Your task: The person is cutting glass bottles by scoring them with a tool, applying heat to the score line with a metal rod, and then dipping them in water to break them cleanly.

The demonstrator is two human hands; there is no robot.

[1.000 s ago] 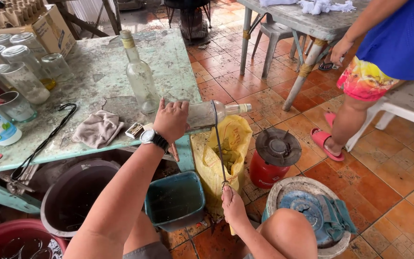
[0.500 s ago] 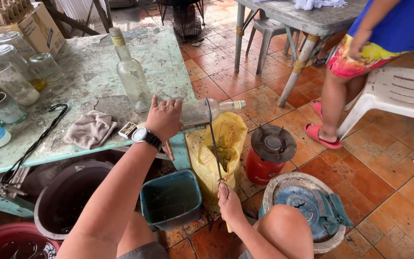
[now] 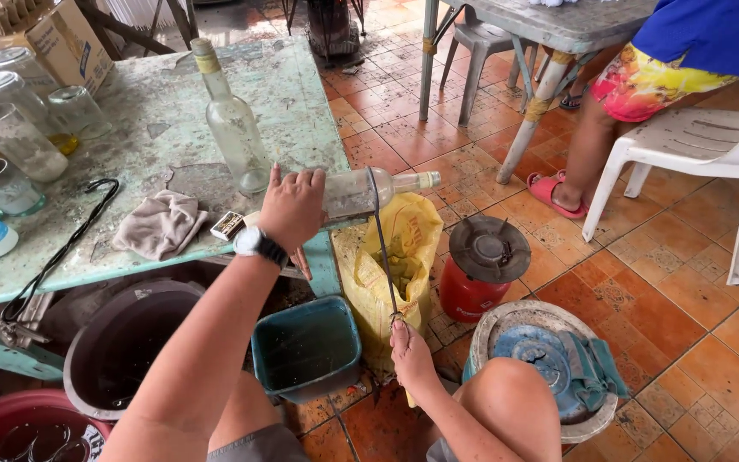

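The right hand (image 3: pixel 410 352) is closed on the low end of a thin cord (image 3: pixel 381 239) that runs up and loops the bottle (image 3: pixel 361 193). The left hand (image 3: pixel 292 208) grips that bottle lying flat at the desk's (image 3: pixel 147 145) right front edge, neck jutting past the corner over a yellow sack (image 3: pixel 404 257). Being glass, it is likely stiff, slick and breakable, best held round the body; a second bottle (image 3: pixel 231 128) stands upright behind.

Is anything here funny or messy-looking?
Yes. A clear glass bottle lies on its side, its neck poking past the edge of the worn green table, pinned by the left hand. The right hand pulls a dark cord looped around it. The table's paint is flaking off.
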